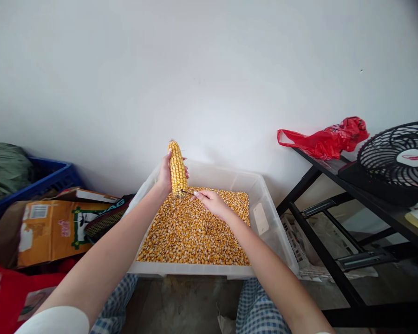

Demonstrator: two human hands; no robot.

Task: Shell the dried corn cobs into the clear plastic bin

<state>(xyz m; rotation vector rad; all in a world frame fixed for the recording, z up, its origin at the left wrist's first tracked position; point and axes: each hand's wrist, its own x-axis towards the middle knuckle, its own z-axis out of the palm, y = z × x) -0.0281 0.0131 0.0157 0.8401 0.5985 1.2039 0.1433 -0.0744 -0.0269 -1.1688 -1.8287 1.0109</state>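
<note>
Around: clear plastic tub (pixel 209 268) of loose yellow corn kernels (pixel 191 232) below the hands
Cob: yellow corn cob (pixel 177 168), upright, tip far, leaning slightly left
Left hand (pixel 165 176): fingers gripping cob
Right hand (pixel 212 204): fingers pinching thin dark pick (pixel 186 191) at cob's base

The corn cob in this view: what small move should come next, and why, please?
Probably the right hand should press the small dark pick into a row of the corn cob to loosen kernels. Its tip already sits at the cob's lower end, the left hand grips the cob upright, and the clear plastic bin of loose kernels lies below.
</note>
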